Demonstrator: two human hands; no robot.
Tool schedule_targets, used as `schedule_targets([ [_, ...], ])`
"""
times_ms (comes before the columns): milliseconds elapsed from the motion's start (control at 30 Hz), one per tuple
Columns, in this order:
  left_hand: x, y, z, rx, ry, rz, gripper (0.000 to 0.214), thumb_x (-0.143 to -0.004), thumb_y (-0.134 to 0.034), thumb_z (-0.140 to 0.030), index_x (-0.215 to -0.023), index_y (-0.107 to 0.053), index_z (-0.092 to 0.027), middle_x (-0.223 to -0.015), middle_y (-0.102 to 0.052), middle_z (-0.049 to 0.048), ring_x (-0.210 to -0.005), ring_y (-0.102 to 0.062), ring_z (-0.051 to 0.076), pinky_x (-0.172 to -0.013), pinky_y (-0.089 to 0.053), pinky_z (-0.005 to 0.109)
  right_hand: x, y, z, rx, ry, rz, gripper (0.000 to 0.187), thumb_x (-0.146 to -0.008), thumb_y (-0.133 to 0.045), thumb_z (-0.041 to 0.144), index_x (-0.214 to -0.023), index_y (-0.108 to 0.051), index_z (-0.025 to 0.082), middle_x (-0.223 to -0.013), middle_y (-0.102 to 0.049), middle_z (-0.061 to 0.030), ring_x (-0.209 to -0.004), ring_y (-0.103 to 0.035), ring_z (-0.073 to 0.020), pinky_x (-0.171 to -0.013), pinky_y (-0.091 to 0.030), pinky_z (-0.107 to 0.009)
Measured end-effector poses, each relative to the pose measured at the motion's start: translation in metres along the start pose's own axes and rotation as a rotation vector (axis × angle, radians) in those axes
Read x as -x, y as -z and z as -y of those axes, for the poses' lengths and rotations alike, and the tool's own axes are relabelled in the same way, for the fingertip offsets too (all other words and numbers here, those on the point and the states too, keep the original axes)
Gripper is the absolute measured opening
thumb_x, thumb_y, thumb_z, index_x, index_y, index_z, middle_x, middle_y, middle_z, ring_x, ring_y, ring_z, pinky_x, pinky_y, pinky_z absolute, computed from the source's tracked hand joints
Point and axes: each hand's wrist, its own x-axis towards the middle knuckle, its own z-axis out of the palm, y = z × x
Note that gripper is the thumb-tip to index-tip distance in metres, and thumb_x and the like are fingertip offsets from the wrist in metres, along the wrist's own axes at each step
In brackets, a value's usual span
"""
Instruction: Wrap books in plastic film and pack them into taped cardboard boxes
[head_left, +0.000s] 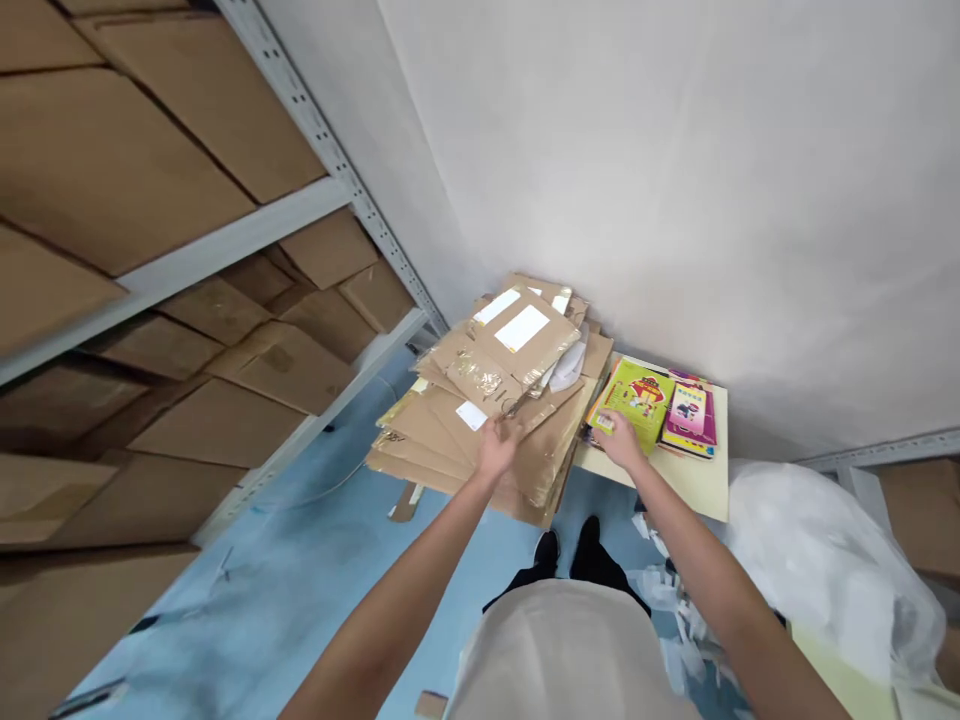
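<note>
My left hand (499,447) is over the near side of a pile of flattened cardboard boxes (442,430), its fingers closed. A small dark shape shows at its fingertips, too blurred to name. At the near left corner of a yellow-green book (639,400), my right hand (619,440) has its fingers curled around the edge. That book lies on a stack on a cream-coloured tabletop (686,490). Beside it is a second stack with a pink booklet (688,408) on top. White labels (523,328) and clear tape show on the upper cardboard pieces.
Metal shelving (247,235) full of brown cartons (105,160) rises on the left. A pale wall (637,150) stands behind the pile. White plastic wrapping (817,560) bulges at the right. Scraps (679,610) litter the blue floor (300,600) by my feet.
</note>
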Motion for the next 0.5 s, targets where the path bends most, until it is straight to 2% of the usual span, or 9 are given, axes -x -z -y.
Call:
schedule_targets([
  [67, -0.027, 0.005, -0.003, 0.075, 0.125, -0.119, 0.042, -0.077, -0.071, -0.032, -0.114, -0.055, -0.02, -0.13, -0.06, 0.0157, -0.132, -0.05, 0.032, -0.11, -0.038, 0.045, -0.046, -0.007, 0.019, 0.185, 0.15, 0.054, 0.05, -0.072, -0.066, 0.031, -0.12, -0.062, 0.019, -0.132, -0.062, -0.0144, -0.126, -0.055, -0.0305, -0.112, -0.039, -0.05],
  [133, -0.052, 0.008, -0.004, 0.123, 0.191, -0.195, 0.039, -0.083, -0.065, -0.041, -0.114, -0.054, -0.02, -0.124, -0.063, 0.0151, -0.125, -0.055, 0.032, -0.103, -0.043, 0.045, -0.095, -0.019, 0.039, 0.33, 0.281, 0.129, 0.061, -0.075, -0.066, 0.032, -0.133, -0.054, 0.017, -0.141, -0.055, -0.0158, -0.134, -0.048, -0.0309, -0.116, -0.035, -0.05],
  [233, -0.083, 0.011, -0.004, 0.243, 0.26, -0.301, 0.036, -0.084, -0.06, -0.05, -0.105, -0.057, -0.021, -0.114, -0.067, 0.0113, -0.116, -0.061, 0.03, -0.096, -0.047, 0.043, -0.167, -0.043, 0.064, 0.44, 0.386, 0.236, 0.066, -0.077, -0.068, 0.031, -0.138, -0.051, 0.015, -0.149, -0.046, -0.0169, -0.141, -0.039, -0.0315, -0.119, -0.03, -0.048],
  [300, -0.097, 0.011, -0.002, 0.283, 0.294, -0.343, 0.036, -0.083, -0.059, -0.054, -0.098, -0.058, -0.022, -0.106, -0.069, 0.009, -0.112, -0.063, 0.028, -0.094, -0.047, 0.041, -0.206, -0.06, 0.071, 0.478, 0.411, 0.274, 0.065, -0.076, -0.071, 0.031, -0.136, -0.053, 0.014, -0.151, -0.042, -0.0181, -0.143, -0.035, -0.0343, -0.119, -0.028, -0.051],
  [400, -0.111, 0.008, 0.0, 0.27, 0.338, -0.351, 0.038, -0.082, -0.059, -0.058, -0.092, -0.059, -0.022, -0.095, -0.068, 0.0069, -0.104, -0.064, 0.026, -0.09, -0.048, 0.041, -0.247, -0.081, 0.068, 0.488, 0.387, 0.286, 0.067, -0.074, -0.073, 0.029, -0.136, -0.053, 0.013, -0.15, -0.043, -0.0202, -0.141, -0.034, -0.0399, -0.116, -0.028, -0.058],
  [500, -0.118, 0.005, 0.006, 0.248, 0.366, -0.356, 0.041, -0.079, -0.062, -0.06, -0.092, -0.058, -0.022, -0.087, -0.066, 0.0056, -0.096, -0.064, 0.026, -0.086, -0.048, 0.041, -0.264, -0.093, 0.055, 0.453, 0.348, 0.284, 0.068, -0.075, -0.071, 0.024, -0.139, -0.051, 0.012, -0.139, -0.051, -0.0214, -0.132, -0.043, -0.0409, -0.11, -0.033, -0.058],
])
